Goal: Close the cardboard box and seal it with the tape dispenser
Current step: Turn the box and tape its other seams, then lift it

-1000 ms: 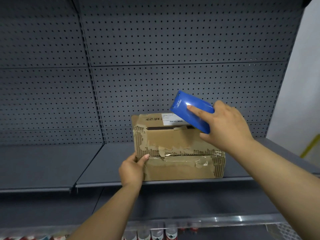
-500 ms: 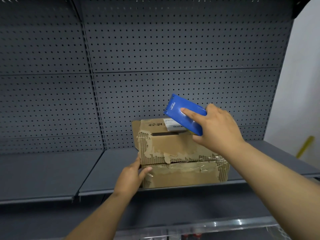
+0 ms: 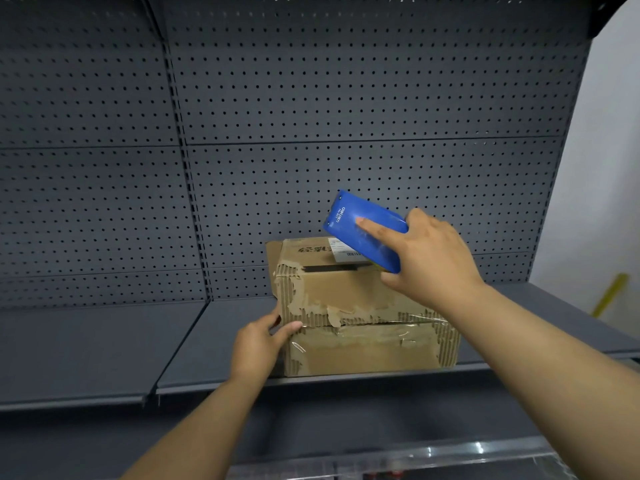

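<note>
1. Head view, low and left of centre: the left hand [image 3: 258, 344] grips the lower-left front corner of a worn brown corrugated cardboard box [image 3: 360, 299]. The thumb lies on the front face and the fingers wrap round the side. The box sits mid-frame, at the front lip of a grey metal shelf [image 3: 104, 341].
2. Its top flaps look down, but a dark slot shows along the top seam, so the sealing seems not yet begun.
3. Up and right of the box, a blue plastic tape dispenser [image 3: 363, 230] is tilted, high end toward upper left. Its low end is over the white label [image 3: 341, 252] on the box top; I cannot tell whether they touch.
4. The right hand [image 3: 433, 258] is clamped round the dispenser, forefinger straight along its back.
5. To do this well, I would stick the tape down past one end of the slot, press firmly, then draw straight along the seam. The left hand's brace should stop the box sliding.
6. Edges: the box front is nearly at the shelf lip, so a pull toward the bottom of the frame risks tipping it off. The grey pegboard back panel [image 3: 311, 98] stands close behind. Bare shelf lies to the left and right.
</note>
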Demonstrator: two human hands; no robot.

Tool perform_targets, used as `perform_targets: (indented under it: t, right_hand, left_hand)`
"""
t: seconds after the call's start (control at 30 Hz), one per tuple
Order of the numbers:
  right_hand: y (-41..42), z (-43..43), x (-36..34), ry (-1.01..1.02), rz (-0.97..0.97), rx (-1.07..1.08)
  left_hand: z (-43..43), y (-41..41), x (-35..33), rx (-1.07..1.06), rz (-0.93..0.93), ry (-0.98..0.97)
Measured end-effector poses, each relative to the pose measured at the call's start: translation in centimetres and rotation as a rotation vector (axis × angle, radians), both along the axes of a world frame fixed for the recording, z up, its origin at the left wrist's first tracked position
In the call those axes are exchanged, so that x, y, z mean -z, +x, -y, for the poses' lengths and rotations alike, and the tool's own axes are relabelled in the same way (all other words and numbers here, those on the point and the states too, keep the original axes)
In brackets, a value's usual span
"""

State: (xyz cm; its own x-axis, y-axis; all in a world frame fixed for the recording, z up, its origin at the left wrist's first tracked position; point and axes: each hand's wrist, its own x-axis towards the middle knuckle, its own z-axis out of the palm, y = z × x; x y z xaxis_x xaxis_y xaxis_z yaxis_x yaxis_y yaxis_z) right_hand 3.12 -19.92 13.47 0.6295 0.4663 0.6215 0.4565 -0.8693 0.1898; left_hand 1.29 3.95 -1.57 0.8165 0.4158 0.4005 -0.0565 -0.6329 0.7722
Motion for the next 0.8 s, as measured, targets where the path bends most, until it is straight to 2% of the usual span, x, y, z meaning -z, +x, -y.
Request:
perform_targets:
  t: [0.27,0.43,0.57,0.67,0.8]
  right_hand:
    - [0.7,-0.2,0.7,0.020,0.073,-0.019]
    - [0.2,-0.5,0.5,0.128,0.134,-0.077]
    - [-0.4,-1.2,0.5,0.220,0.201,-0.152]
    - [-1.7,-2.0,0.5,0.269,0.237,-0.205]
    - [-3.7,-2.4,0.7,0.327,0.249,-0.245]
  left_hand:
    - [0.7,0.0,1.1,-0.012,0.032,-0.183]
    - [-0.4,-0.7,-0.4,0.005,-0.067,-0.245]
    - [-0.5,-2.0,-6.0,-0.051,0.099,-0.231]
    - [0.2,-2.4,-12.1,0.110,0.225,-0.336]
    - [1.5,-3.5,-17.9,0.402,0.078,-0.592]
